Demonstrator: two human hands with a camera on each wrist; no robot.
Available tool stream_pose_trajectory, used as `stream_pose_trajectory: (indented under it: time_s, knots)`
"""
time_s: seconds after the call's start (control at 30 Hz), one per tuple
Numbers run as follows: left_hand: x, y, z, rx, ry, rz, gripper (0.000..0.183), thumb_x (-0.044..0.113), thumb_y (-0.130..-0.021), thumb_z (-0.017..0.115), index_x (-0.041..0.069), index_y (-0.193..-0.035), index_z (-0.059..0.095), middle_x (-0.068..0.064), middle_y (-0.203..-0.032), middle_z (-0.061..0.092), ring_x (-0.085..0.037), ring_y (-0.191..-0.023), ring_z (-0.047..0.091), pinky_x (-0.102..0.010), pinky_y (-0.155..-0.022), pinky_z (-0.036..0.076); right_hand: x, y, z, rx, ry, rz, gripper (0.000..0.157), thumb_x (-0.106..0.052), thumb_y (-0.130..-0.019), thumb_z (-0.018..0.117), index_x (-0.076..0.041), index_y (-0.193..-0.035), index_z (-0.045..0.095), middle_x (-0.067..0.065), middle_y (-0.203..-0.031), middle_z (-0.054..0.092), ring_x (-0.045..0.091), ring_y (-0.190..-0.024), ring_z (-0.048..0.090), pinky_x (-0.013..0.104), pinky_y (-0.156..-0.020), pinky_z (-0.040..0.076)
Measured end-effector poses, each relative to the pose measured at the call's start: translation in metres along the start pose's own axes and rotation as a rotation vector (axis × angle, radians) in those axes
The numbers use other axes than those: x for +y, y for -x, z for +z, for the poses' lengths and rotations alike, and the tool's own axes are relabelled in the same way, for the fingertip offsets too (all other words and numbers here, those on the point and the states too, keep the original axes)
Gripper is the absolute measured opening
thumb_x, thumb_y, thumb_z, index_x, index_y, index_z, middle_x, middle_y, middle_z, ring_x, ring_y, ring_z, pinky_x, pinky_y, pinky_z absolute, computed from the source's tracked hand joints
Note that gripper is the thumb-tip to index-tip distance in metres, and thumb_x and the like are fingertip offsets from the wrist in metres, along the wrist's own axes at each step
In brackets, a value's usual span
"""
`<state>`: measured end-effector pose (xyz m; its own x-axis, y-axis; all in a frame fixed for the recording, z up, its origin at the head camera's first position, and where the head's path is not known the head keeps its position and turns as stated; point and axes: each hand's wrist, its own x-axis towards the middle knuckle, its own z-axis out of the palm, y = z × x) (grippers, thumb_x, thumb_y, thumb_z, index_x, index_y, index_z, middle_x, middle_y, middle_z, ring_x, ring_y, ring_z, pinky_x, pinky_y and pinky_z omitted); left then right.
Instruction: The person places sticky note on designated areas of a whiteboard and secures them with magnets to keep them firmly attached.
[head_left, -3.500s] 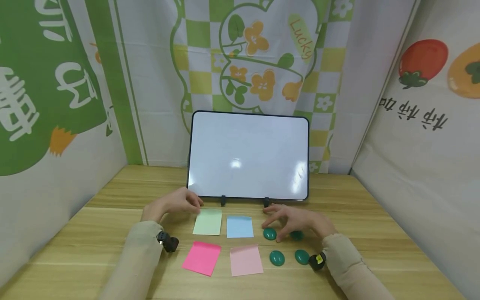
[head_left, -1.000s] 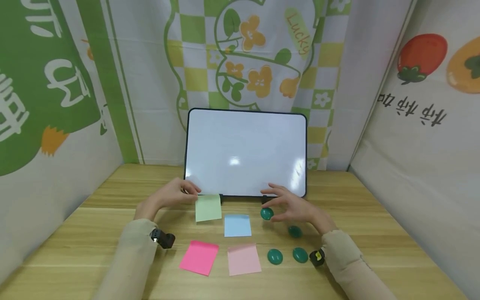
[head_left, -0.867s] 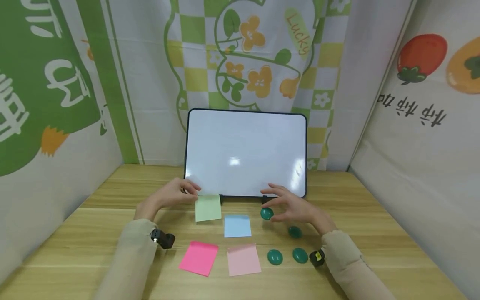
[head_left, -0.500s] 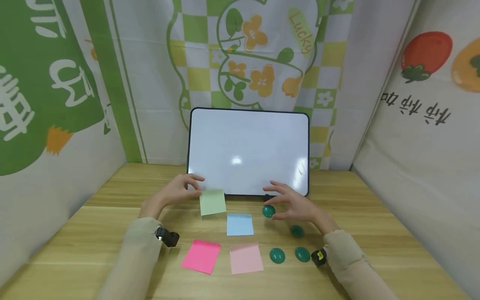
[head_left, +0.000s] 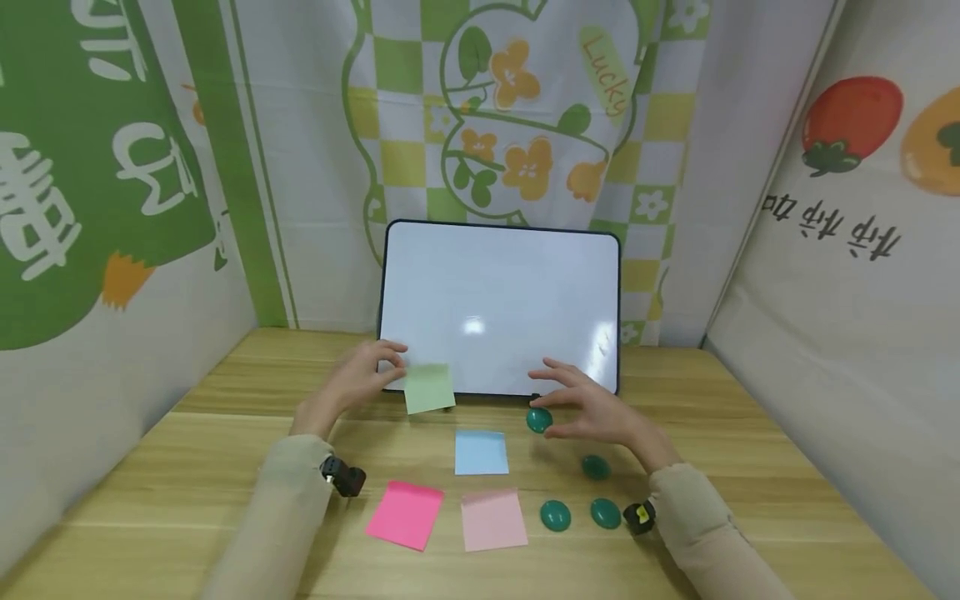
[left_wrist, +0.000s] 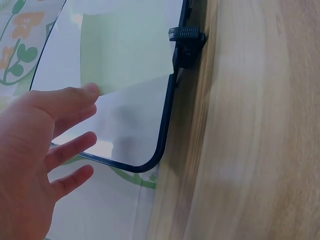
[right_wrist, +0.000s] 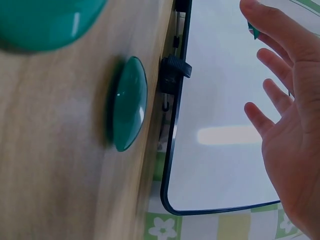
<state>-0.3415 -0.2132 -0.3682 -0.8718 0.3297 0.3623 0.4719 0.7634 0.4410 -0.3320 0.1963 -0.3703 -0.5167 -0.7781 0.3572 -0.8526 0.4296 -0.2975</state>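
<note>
My left hand (head_left: pixel 352 383) pinches a pale green sticky note (head_left: pixel 430 388) by its left edge, thumb against finger. The note hangs in front of the lower left part of the whiteboard (head_left: pixel 498 308); whether it touches the board I cannot tell. In the left wrist view the other fingers spread loosely beside the note (left_wrist: pixel 127 50). Over at the right, my right hand (head_left: pixel 596 410) pinches a round, glossy green magnet (head_left: pixel 538 420) near the board's lower edge. Only a sliver of that magnet (right_wrist: pixel 254 31) shows behind the thumb in the right wrist view.
A blue sticky note (head_left: pixel 481 452), a hot pink one (head_left: pixel 406 515) and a light pink one (head_left: pixel 494 520) lie on the wooden table (head_left: pixel 225 467). Three more green magnets (head_left: pixel 555 515) lie right of them. Black clips (right_wrist: pixel 172 72) support the board's bottom edge.
The left hand has lifted the pale green note off the table, up and rightward before the board. The right hand has picked up one magnet and raised it toward the board's lower edge.
</note>
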Motion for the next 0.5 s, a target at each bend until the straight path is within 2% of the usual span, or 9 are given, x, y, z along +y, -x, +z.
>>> stream_pose_trajectory:
  time_s: [0.17, 0.5]
  knots:
    - [0.0016, -0.0008, -0.0024, 0.042, -0.054, -0.029, 0.015, 0.024, -0.097, 0.063, 0.013, -0.093, 0.073, -0.006, -0.140, 0.060, -0.037, -0.134, 0.048, -0.059, -0.112, 0.035, -0.0023, -0.0036, -0.0010, 0.030, 0.018, -0.046, 0.040, -0.025, -0.082, 0.082, -0.014, -0.119, 0.072, 0.009, -0.152, 0.048, 0.037, -0.150, 0.025, 0.062, -0.115, 0.032]
    - [0.0023, -0.0041, 0.0012, 0.063, -0.091, -0.047, 0.014, 0.025, -0.096, 0.063, 0.016, -0.091, 0.073, -0.006, -0.143, 0.058, -0.037, -0.138, 0.044, -0.061, -0.116, 0.029, -0.0020, -0.0083, -0.0040, 0.081, 0.054, -0.075, 0.039, -0.024, -0.080, 0.084, -0.016, -0.117, 0.073, 0.009, -0.152, 0.048, 0.038, -0.150, 0.025, 0.063, -0.113, 0.034]
